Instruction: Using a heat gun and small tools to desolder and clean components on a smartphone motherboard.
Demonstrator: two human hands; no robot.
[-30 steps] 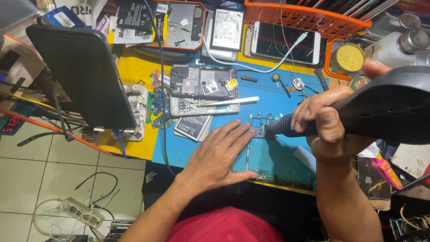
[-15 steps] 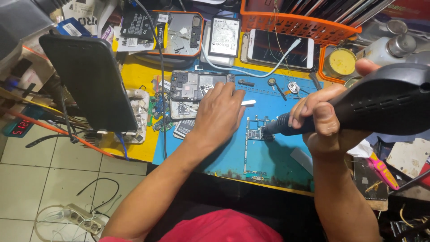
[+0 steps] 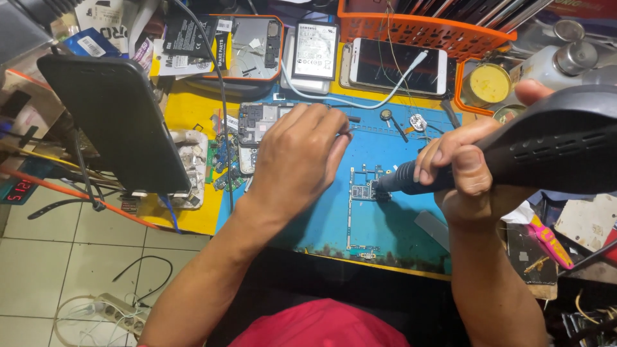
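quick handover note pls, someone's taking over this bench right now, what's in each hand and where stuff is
Right hand: grip shut on the black hot air tool, nozzle aimed at the circuit board on the blue mat.
Left hand: reaching over the opened phone at the mat's top left; thin tweezers show at its fingertips, hold unclear.
Done: board out, lying bare.
Left: board not refitted.

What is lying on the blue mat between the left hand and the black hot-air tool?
In the head view, a bare phone circuit board lies on the blue mat between the left hand and the hot-air tool nozzle.
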